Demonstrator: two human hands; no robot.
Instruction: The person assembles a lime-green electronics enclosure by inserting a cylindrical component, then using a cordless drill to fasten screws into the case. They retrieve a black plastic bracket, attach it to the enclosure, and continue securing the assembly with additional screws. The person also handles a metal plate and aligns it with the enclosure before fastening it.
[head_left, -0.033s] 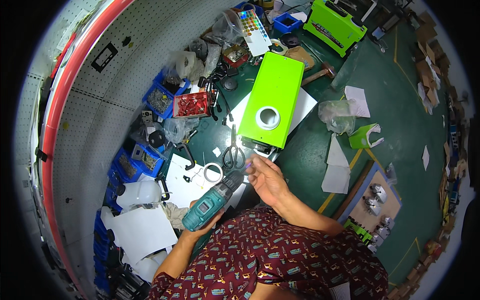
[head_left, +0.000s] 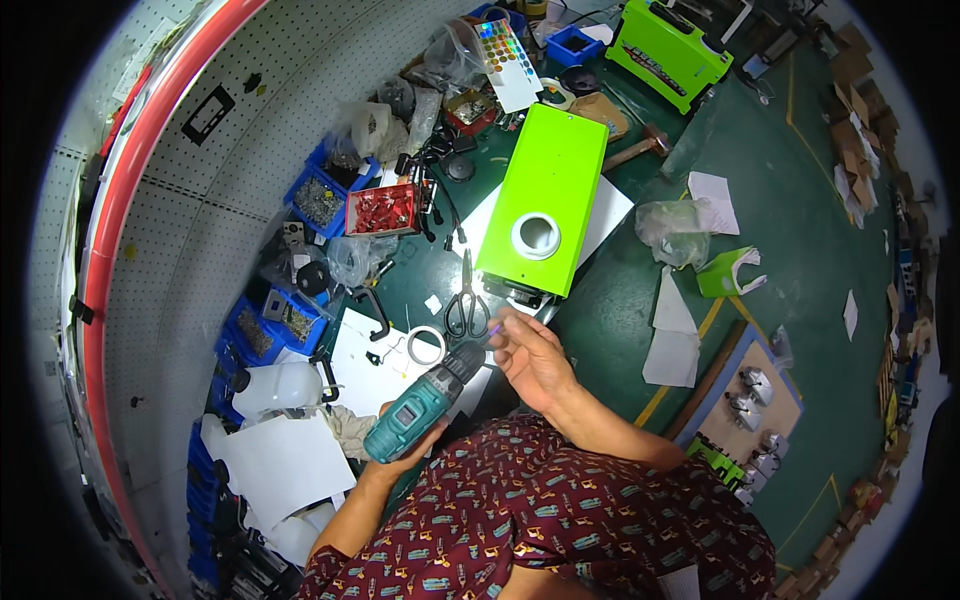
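My left hand (head_left: 424, 448) is closed round the grip of a teal and black cordless drill (head_left: 411, 414). The drill's chuck points up and to the right. At its tip my right hand (head_left: 538, 362) has thumb and fingers pinched together. A small purple bit of something (head_left: 495, 328) shows there; its kind is hidden. Just beyond the hands lie black-handled scissors (head_left: 466, 312) and a white roll of tape (head_left: 426, 346). A long bright green metal housing (head_left: 552, 180) with a round white collar (head_left: 536, 237) rests ahead of my right hand.
Blue bins of small hardware (head_left: 318, 202) and a red box of red parts (head_left: 384, 210) line the left side. A hammer (head_left: 638, 150) lies past the housing. Another green unit (head_left: 670, 55) stands at the far right. Silver parts sit on a board (head_left: 748, 400) at lower right.
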